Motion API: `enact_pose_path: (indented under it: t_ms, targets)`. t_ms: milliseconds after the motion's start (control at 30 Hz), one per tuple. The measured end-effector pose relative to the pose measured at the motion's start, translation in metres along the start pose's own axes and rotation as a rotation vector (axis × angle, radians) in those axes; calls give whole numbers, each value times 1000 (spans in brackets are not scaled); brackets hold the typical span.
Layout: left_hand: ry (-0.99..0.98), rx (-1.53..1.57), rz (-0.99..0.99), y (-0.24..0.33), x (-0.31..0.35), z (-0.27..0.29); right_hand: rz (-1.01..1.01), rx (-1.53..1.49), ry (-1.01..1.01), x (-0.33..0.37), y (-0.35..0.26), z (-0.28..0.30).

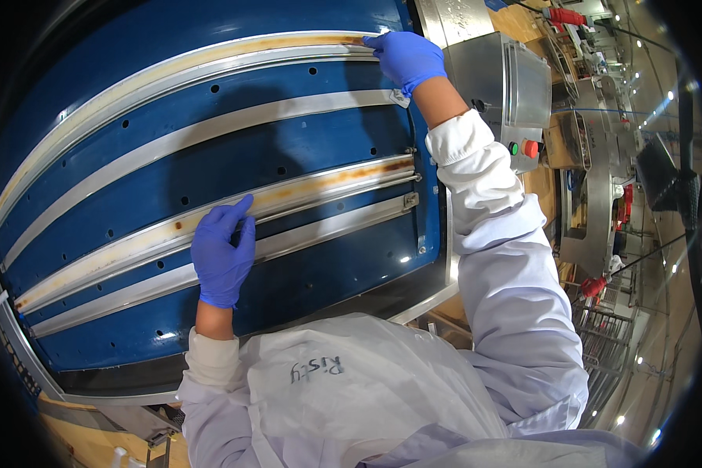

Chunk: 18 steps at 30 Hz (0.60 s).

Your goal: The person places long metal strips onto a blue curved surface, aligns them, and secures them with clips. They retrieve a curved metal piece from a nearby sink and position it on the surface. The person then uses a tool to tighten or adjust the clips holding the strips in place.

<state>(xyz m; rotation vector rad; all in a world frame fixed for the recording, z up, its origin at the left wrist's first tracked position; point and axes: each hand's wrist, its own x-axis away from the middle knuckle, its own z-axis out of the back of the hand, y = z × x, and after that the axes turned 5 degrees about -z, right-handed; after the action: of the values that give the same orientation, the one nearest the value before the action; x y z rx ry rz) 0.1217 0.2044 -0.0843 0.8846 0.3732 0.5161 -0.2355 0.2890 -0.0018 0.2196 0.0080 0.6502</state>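
A wide blue panel (320,269) with small holes carries several long pale metal bars. My left hand (225,253), in a blue-violet glove, rests on the near stained bar (304,191); its index finger and thumb are apart, and it holds nothing visible. Farther off, my right hand (409,61), gloved alike, touches the right end of the far stained bar (210,58). Its index finger reaches out along that end, while the other fingers are partly hidden. Brown and yellow scorch marks show along both stained bars. Between them runs a plain metal bar (234,118).
Right of the panel stands a metal control box (515,93) with a green button (513,148) and a red button (531,148). A metal frame (425,303) edges the panel. Wire racks (604,335) and red plugs (593,286) appear farther right.
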Motion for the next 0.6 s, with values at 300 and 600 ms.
enact_pose_path:
  t_ms: [300, 600]
  targets:
    - [15, -33, -23, -4, 0, -2, 71, 173, 77, 5, -10, -3]
    - [18, -18, -15, -5, 1, -2, 69, 123, 85, 15, -4, -13]
